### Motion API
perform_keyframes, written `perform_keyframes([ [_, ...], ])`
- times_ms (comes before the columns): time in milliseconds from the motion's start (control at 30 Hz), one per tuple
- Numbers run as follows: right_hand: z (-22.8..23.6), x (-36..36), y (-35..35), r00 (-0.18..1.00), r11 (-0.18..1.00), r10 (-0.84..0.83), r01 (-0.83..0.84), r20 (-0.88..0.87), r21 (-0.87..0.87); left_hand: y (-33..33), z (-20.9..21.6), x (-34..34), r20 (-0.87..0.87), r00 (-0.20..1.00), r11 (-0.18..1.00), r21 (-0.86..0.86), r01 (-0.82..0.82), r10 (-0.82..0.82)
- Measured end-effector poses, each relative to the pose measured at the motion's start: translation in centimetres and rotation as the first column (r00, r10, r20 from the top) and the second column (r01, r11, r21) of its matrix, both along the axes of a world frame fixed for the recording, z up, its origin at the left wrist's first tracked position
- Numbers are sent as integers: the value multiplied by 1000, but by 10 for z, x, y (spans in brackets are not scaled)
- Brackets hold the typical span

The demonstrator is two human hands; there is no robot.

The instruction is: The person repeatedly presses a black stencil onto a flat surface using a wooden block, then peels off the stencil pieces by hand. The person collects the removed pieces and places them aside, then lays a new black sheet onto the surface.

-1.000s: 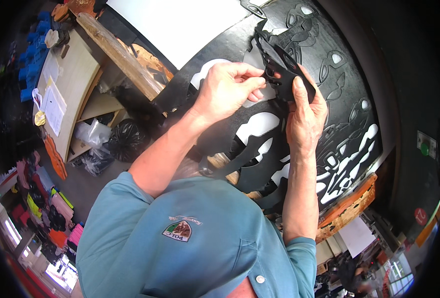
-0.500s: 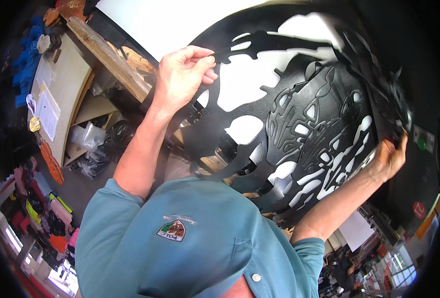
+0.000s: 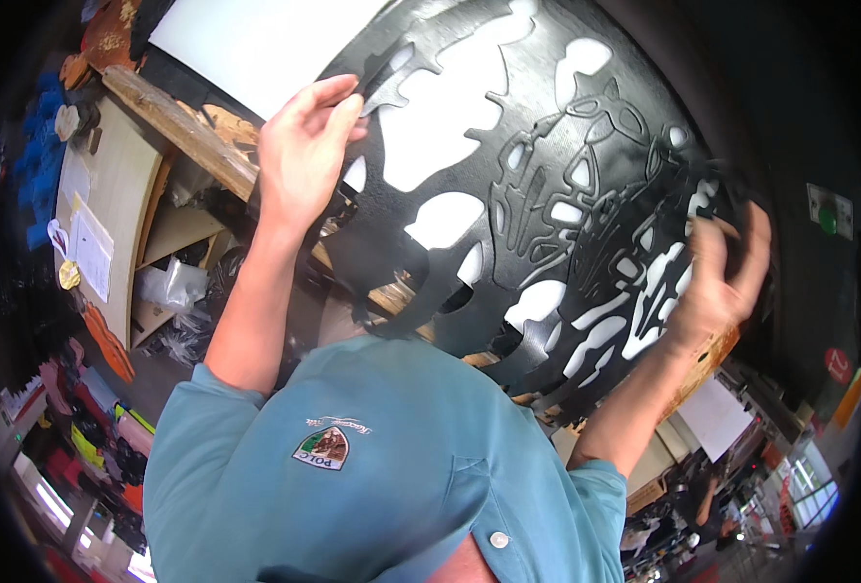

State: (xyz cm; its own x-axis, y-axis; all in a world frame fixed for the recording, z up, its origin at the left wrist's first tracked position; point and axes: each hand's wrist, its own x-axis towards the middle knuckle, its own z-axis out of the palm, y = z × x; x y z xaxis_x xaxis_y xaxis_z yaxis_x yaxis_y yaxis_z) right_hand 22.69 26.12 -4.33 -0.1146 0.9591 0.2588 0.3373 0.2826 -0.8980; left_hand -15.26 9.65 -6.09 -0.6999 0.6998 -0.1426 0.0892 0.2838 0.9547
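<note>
Black sheet (image 3: 532, 87) below right hand (image 3: 717, 303), fingers (image 3: 757, 241) apart; left hand's (image 3: 299, 170) unclear; cabinet (image 3: 124, 185) holds plastic (image 3: 173, 285).

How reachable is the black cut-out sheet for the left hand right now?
Yes, most likely: the left hand is right by the upper-left edge of the black cut-out sheet, with nothing visible between. Contact itself is unclear.
</note>
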Motion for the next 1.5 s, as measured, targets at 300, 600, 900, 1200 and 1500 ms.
perform_keyframes([
  [300,-28,-66,-58,856,903,248,-373,454,211,-58,39,99,429,801,870,-65,488,-418],
  [600,-41,-66,-80,809,835,432,-526,400,162,-54,44,107,627,686,862,-46,505,-369],
  [900,-63,-63,-78,880,847,377,-454,288,278,-27,30,116,550,757,880,-80,468,-353],
  [1200,-32,-57,-93,865,825,431,-493,257,278,-12,18,126,794,522,938,168,304,-311],
  [1500,-39,-73,-103,885,881,405,-445,229,164,-12,9,126,683,646,926,126,355,-341],
])
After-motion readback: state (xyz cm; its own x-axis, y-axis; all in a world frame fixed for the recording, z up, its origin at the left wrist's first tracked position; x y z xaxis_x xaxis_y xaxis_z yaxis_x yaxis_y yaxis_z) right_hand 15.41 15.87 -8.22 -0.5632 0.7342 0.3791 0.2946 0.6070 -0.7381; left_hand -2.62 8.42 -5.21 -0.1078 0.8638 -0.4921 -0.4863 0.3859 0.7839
